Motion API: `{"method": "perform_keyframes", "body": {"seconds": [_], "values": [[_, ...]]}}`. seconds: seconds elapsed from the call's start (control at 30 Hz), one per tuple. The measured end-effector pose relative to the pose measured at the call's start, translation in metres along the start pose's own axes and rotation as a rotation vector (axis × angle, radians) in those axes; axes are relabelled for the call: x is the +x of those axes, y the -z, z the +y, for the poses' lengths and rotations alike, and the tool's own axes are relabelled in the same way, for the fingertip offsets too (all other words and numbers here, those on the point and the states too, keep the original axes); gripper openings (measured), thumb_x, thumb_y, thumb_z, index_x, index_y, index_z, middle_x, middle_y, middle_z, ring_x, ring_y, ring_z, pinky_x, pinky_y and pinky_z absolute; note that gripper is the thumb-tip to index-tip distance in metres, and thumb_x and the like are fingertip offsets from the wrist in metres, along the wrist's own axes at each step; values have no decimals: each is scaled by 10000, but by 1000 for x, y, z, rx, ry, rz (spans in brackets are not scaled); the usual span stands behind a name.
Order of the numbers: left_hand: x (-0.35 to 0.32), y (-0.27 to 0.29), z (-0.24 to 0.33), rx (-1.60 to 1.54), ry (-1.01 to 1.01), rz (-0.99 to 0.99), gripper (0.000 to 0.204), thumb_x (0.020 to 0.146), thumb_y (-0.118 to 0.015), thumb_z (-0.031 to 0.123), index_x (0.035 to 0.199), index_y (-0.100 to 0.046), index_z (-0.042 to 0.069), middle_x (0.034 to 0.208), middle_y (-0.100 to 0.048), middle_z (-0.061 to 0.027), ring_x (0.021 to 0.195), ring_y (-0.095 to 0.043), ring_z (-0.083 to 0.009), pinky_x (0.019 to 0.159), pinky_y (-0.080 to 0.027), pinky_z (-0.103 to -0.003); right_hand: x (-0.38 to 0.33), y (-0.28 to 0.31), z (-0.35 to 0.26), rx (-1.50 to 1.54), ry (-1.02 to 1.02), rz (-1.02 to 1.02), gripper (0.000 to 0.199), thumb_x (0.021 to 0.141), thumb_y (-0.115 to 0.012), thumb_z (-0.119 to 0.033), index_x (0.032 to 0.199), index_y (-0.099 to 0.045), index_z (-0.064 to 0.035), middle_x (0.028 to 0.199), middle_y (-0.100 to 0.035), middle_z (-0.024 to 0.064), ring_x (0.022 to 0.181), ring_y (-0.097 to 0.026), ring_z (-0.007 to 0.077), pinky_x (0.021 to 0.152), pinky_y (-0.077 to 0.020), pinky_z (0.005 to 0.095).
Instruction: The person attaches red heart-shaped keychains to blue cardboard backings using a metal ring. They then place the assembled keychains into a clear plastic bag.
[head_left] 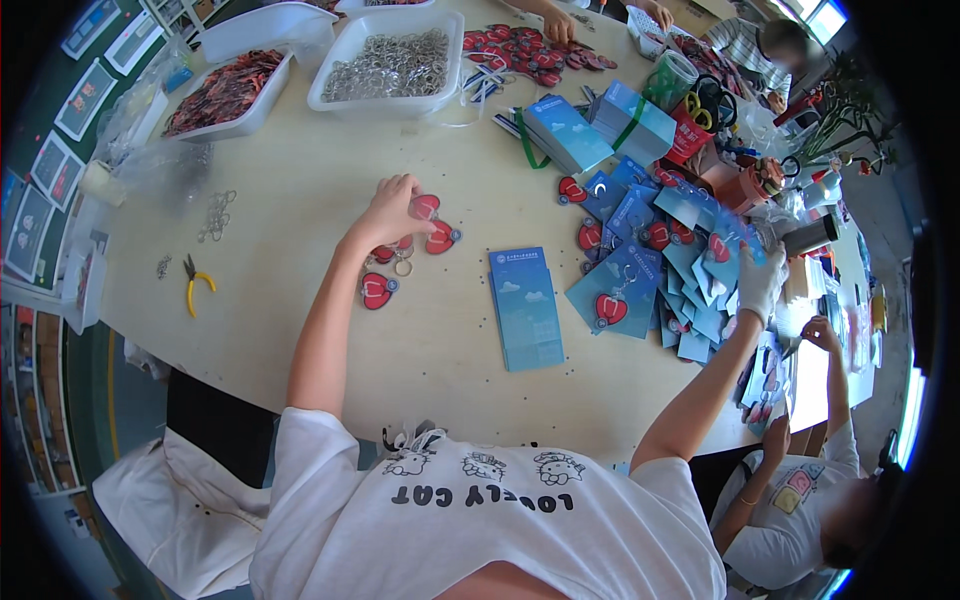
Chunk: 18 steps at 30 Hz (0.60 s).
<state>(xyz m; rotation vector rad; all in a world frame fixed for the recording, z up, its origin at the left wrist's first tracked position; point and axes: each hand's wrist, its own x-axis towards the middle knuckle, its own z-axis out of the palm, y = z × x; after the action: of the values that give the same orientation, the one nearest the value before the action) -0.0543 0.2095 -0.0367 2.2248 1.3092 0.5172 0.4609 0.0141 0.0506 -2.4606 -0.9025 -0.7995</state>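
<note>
My bare left hand is over a small group of red keychains on the table. Its fingers and thumb close round a red heart-shaped keychain charm. Right beside them lies another red charm, and a third charm sits below the wrist with a metal ring nearby. My right hand, in a white glove, reaches to the right edge of a heap of blue cards; its fingers look apart. Between my arms lies a neat stack of blue printed cards.
Yellow-handled pliers and loose rings lie at left. White tubs hold metal rings and red charms. Banded card stacks stand at the back. A co-worker's hands work at right; others work across the table.
</note>
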Motion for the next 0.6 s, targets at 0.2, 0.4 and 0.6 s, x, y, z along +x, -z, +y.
{"method": "perform_keyframes", "body": {"seconds": [0.2,0.4,0.6], "values": [[-5,8,20,-371,26,220,276,802,-711,122,920,-486,13,849,-593,-89,774,-547,-149,744,-459,-281,-87,52,-106,762,279,-289,323,862,-583,-178,1157,-612,-51,1025,-631,158,857,-622,248,789,-490,354],[-58,7,134,-457,-212,195,133,861,-621,57,956,-532,31,853,-623,-98,794,-619,-165,736,-477,-289,-187,48,-193,1690,-276,-1633,466,959,-504,-384,1194,-580,11,1112,-639,93,931,-608,169,807,-480,312],[-91,-53,149,-296,-340,188,276,774,-706,87,1003,-559,44,912,-606,-125,855,-600,-308,749,-472,-405,-202,30,-177,2023,-574,-1267,411,945,-553,-360,1145,-607,-6,1113,-624,65,967,-596,149,807,-481,317]]}}
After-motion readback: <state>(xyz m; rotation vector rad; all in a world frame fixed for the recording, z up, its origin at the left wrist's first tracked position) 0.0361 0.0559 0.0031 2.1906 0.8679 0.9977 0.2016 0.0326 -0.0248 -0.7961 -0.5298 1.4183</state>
